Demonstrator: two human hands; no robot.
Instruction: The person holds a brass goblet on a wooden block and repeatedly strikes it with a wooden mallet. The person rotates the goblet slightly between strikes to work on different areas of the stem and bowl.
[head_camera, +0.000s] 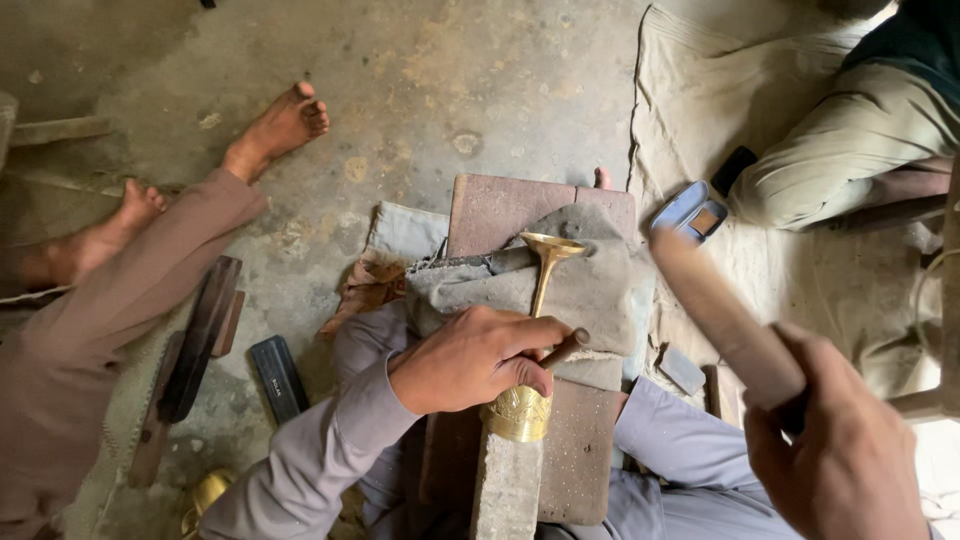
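On the grey stone block (507, 480), my left hand (470, 358) grips the shiny gold brass trumpet-shaped piece (530, 385) and a thin brown punch (566, 348).
My right hand (850, 450), fingers wrapped tight, lifts the blurry brown wooden mallet (725, 320); a crooked hit could hurt my fingers or dent the brass.

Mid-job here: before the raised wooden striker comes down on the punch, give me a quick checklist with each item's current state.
1. Left hand grips the engraved brass trumpet-shaped piece: ok.
2. Dark-tipped punch tool held in that hand's fingers, against the brass: ok.
3. Brass lying on the long grey bar: ok; how firmly it sits, cannot tell.
4. Right hand holds the blurred wooden striker, raised: ok.
5. Left thumb close beside the punch head: not ok.
6. Exact punch tip position: cannot tell.
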